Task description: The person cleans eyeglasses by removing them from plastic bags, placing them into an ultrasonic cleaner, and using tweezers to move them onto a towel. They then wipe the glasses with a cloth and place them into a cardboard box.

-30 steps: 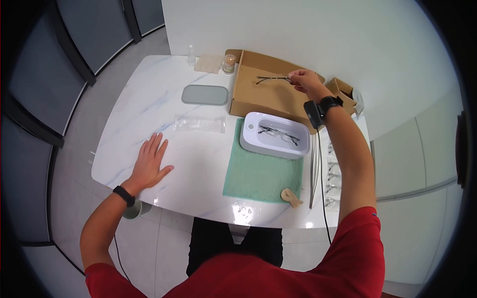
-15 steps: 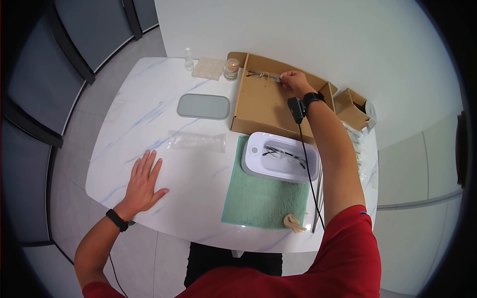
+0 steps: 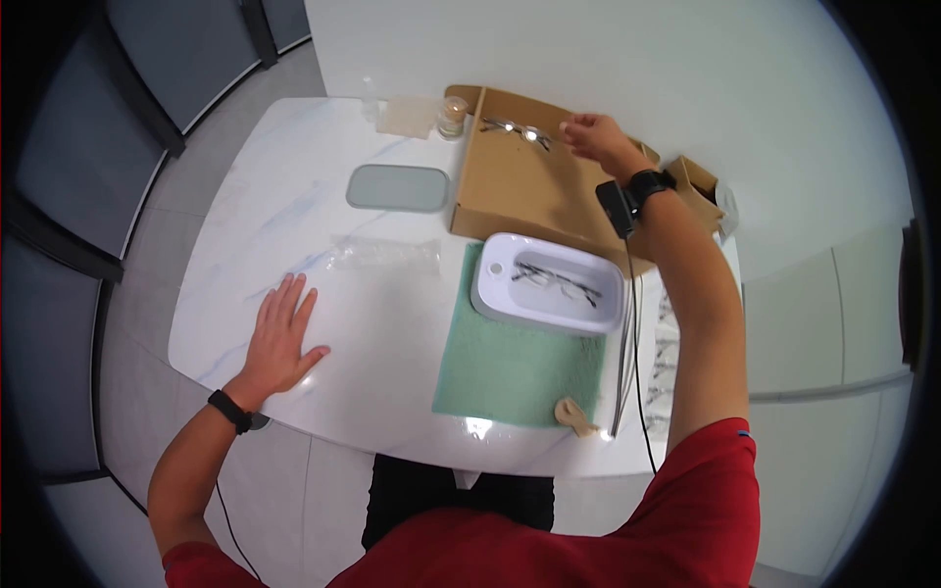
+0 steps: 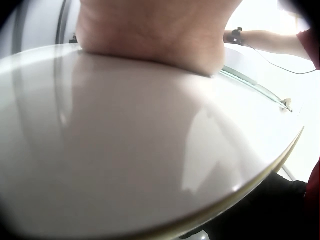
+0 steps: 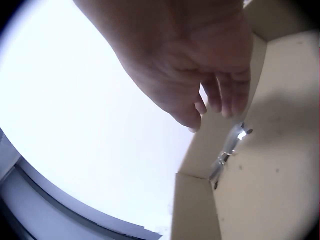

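Observation:
A pair of glasses (image 3: 518, 131) lies at the back left inside the cardboard tray (image 3: 520, 220). My right hand (image 3: 600, 140) hovers over the tray to the right of these glasses, fingers loosely bent and holding nothing. In the right wrist view the right hand (image 5: 200, 65) is apart from the glasses (image 5: 228, 152). A second pair (image 3: 557, 282) sits in the white cleaner basin (image 3: 495, 304). My left hand (image 3: 279, 338) rests flat on the white table with its fingers straight; its heel (image 4: 150, 35) fills the top of the left wrist view.
The basin stands on a green towel (image 3: 510, 377) with a beige cloth (image 3: 571, 416) near its corner. Left of the tray are a grey lid (image 3: 398, 187), a clear plastic sleeve (image 3: 384, 255) and a jar (image 3: 452, 118). A small box (image 3: 694, 191) and bagged glasses stand right.
The right hand has let go of the glasses, which now lie in the tray, and has drawn back to the right. The left hand stays flat on the table.

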`<state>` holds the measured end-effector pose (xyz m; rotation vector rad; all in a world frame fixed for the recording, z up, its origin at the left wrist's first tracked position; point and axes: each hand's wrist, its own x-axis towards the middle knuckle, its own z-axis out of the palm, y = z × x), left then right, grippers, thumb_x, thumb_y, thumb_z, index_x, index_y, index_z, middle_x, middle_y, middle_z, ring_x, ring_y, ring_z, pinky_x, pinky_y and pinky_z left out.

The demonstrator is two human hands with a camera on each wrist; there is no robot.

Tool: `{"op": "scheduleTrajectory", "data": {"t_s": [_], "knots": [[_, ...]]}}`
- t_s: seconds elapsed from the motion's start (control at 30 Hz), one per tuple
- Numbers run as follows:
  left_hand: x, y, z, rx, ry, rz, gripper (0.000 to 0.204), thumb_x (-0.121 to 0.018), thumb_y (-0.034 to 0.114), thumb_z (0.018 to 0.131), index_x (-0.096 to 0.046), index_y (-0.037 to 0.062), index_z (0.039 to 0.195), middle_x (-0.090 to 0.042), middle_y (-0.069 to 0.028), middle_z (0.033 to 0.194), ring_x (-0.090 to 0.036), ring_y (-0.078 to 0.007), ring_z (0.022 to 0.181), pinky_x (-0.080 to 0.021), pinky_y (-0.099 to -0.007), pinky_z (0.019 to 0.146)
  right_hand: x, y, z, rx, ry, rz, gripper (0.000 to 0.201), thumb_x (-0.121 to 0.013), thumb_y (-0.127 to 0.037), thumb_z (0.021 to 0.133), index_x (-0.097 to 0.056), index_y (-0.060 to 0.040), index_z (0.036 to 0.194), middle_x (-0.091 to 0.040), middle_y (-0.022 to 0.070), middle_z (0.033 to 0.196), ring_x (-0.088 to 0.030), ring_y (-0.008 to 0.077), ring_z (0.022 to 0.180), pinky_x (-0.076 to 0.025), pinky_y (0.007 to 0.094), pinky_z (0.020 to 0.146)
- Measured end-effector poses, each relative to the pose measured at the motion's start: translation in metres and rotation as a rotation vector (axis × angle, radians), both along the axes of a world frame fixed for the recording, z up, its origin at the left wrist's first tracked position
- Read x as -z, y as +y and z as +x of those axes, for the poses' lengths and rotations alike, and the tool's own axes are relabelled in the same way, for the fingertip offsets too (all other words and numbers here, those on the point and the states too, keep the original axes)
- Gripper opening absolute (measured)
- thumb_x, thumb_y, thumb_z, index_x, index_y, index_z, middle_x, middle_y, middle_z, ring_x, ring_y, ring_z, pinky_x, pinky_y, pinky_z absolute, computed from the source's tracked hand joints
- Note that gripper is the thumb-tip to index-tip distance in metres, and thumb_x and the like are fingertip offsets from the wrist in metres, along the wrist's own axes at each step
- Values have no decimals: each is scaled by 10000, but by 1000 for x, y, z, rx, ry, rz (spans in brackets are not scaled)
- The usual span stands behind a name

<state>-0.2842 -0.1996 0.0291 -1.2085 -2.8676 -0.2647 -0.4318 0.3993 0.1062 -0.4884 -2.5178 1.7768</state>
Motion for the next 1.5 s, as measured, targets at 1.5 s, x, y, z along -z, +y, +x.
{"op": "scheduleTrajectory", "data": {"t_s": [1.5], "knots": [[-77, 126, 140, 340, 31, 329, 613, -722, 24, 845, -534, 25, 1428, -378, -248, 1594, -345, -449, 1487, -306, -512, 1214, 71, 48, 610, 785, -170, 469, 297, -794, -290, 812, -765, -24, 940, -757, 126, 859, -730, 255, 814, -565, 361, 786]]}}
